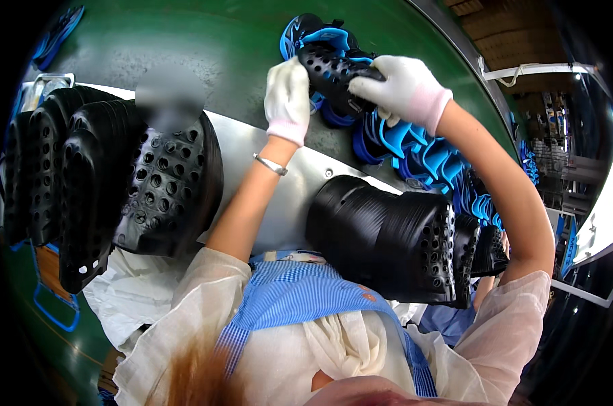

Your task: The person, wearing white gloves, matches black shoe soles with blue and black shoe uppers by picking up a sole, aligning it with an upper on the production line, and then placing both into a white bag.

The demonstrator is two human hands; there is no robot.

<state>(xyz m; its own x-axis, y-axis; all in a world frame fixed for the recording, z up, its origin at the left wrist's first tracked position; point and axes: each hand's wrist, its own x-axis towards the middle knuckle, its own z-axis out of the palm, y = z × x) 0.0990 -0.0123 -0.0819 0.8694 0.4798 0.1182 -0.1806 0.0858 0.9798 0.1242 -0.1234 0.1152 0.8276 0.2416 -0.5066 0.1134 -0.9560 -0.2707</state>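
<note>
A black plastic shoe insert [330, 76], pitted with round holes, is held over the green belt among blue and black sneakers. My right hand [404, 88], in a white glove with a pink cuff, grips it with the thumb across its top. Against its left end, my gloved left hand [286, 95] is closed with the fingers curled; what lies inside that grip is hidden. A black and blue sneaker [300, 32] sits just beyond the insert. Another dark shoe, partly covered, lies beneath it.
Nested stacks of black inserts stand at the left [164, 183] and at the right [381, 237] of a metal ledge [279, 203]. A row of blue sneakers [415, 152] runs along the green belt [232, 34] to the right. One blue shoe [57, 37] lies far left.
</note>
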